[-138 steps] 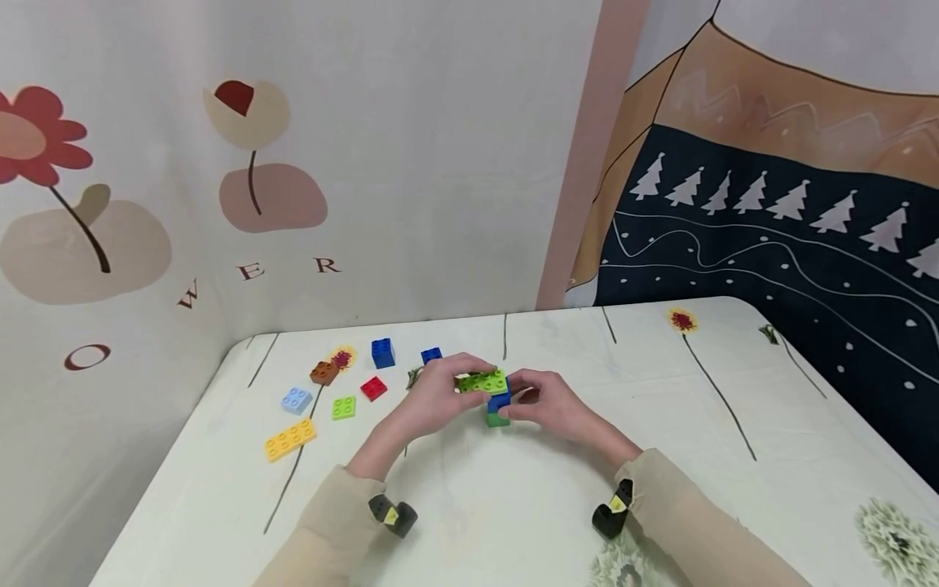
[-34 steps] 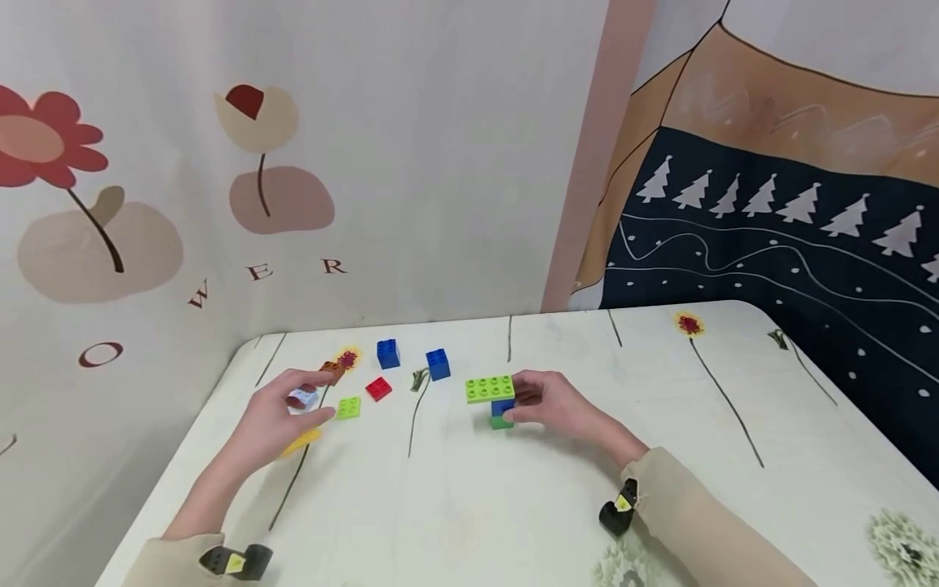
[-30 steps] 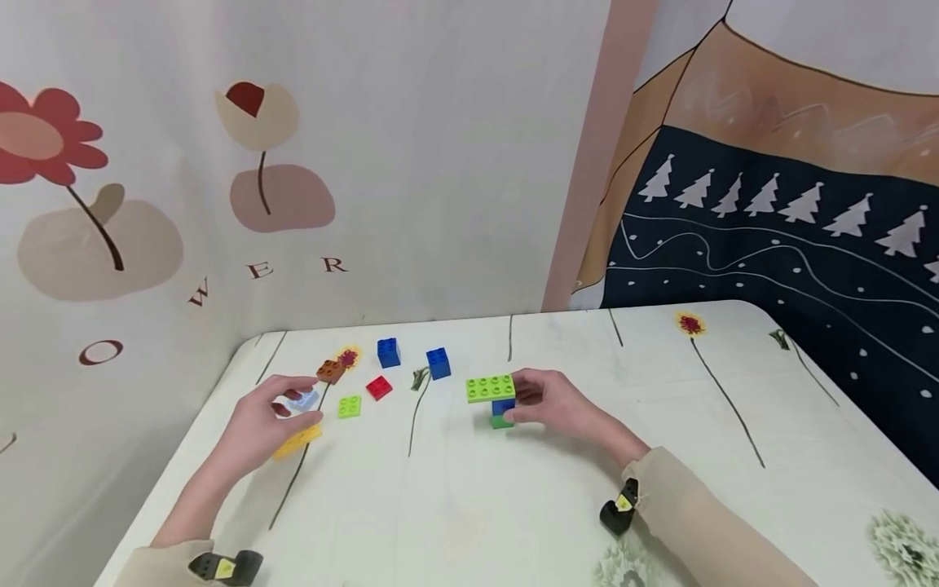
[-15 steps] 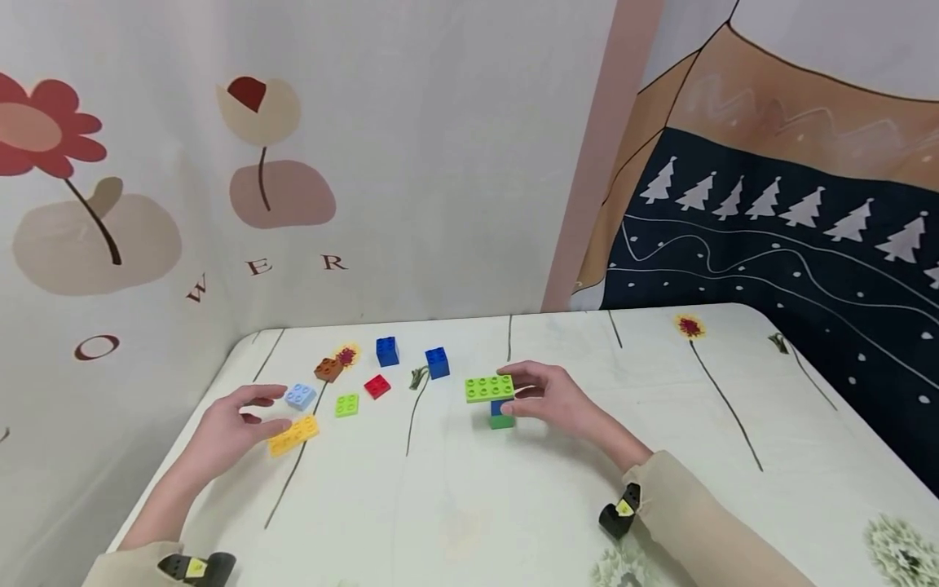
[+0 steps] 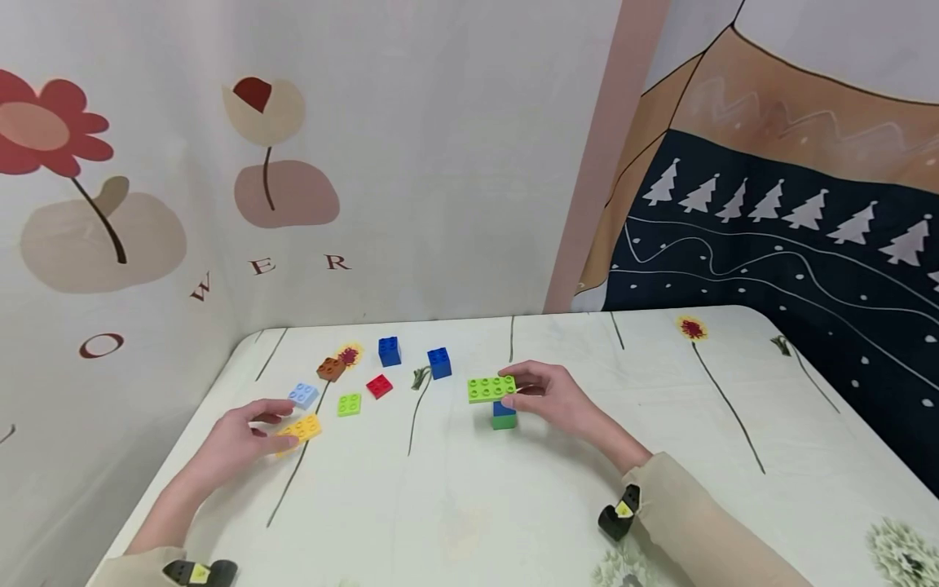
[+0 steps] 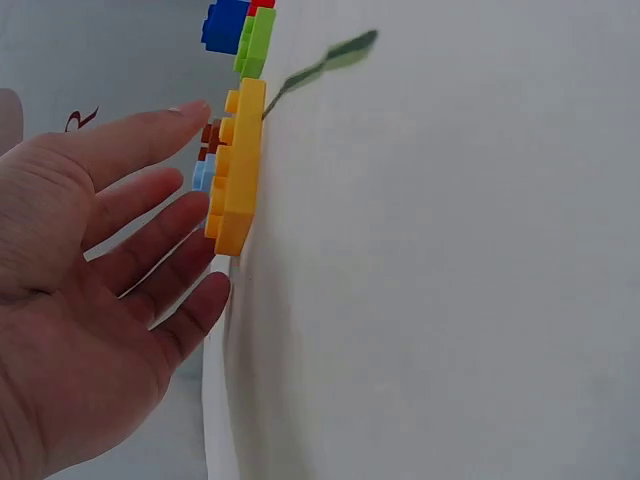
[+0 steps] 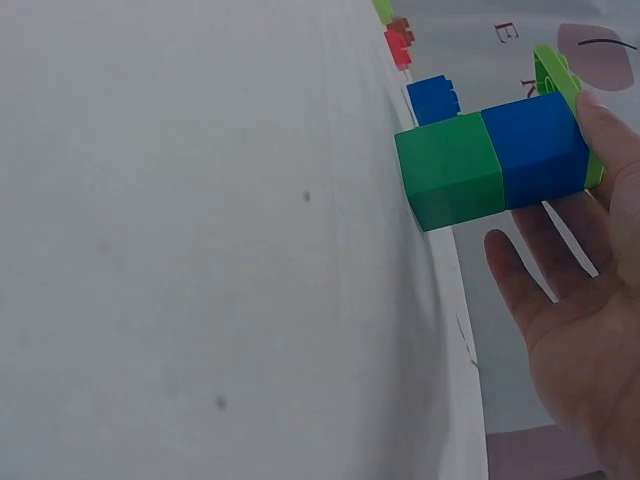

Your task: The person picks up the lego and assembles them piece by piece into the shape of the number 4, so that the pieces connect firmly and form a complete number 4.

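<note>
My left hand (image 5: pixel 238 440) is at the left of the table, with its thumb over the near side of a long yellow building brick (image 5: pixel 304 427) and its fingers around the far side. In the left wrist view the fingers are spread and loosely bent beside the yellow brick (image 6: pixel 240 170), not closed on it. My right hand (image 5: pixel 550 397) pinches the right end of a long lime green brick (image 5: pixel 490 389). That brick lies across the top of a blue brick (image 7: pixel 537 152), which sits on a green brick (image 7: pixel 450 170). The lime brick overhangs to the left.
Near the left hand lie a light blue brick (image 5: pixel 303 395), a brown brick (image 5: pixel 331 369), a small lime brick (image 5: pixel 349 404) and a red brick (image 5: pixel 379 386). Two blue bricks, one (image 5: pixel 390 351) left of the other (image 5: pixel 439 363), stand farther back. The cloth-covered table (image 5: pixel 469 505) meets a curtain behind.
My left hand has let go of the lime brick and moved left to the yellow brick. My right hand has stayed at the stack, its fingers shifting up to the lime brick.
</note>
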The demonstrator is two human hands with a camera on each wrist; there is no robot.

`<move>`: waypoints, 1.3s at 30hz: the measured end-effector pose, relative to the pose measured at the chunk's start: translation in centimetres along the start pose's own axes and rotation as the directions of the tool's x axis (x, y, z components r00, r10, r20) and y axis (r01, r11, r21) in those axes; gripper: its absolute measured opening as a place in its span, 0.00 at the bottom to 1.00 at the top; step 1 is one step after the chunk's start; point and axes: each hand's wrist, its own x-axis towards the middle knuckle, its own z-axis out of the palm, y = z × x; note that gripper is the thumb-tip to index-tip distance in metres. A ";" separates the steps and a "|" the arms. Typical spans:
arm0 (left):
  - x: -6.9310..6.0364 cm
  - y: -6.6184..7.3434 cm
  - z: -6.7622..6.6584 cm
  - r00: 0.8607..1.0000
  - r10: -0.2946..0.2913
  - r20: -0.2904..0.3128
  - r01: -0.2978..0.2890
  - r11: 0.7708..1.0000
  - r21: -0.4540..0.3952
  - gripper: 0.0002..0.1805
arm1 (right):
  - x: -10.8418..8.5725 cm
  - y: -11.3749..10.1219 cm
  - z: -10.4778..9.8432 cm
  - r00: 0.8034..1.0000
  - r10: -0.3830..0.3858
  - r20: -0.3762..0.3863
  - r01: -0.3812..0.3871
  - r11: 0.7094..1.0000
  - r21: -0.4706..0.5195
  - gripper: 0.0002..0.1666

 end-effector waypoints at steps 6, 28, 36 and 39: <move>0.3 -0.3 0.3 0.999 -0.015 0.029 0.014 1.000 0.026 0.33 | 0.1 0.1 0.0 1.000 0.011 -0.003 -0.011 1.000 0.001 0.25; 0.6 -0.4 1.0 0.999 0.000 0.032 -0.002 0.999 0.051 0.27 | 0.2 0.4 -0.1 0.999 0.047 -0.004 -0.047 0.999 0.013 0.25; 0.6 1.2 1.0 1.000 0.025 0.005 -0.025 1.000 0.007 0.27 | 0.1 0.3 0.1 0.999 0.052 -0.017 -0.051 0.998 0.034 0.25; 0.8 2.1 1.2 0.998 0.059 0.017 -0.059 0.998 -0.008 0.26 | 0.0 0.3 0.1 0.998 0.052 -0.022 -0.051 0.998 0.036 0.25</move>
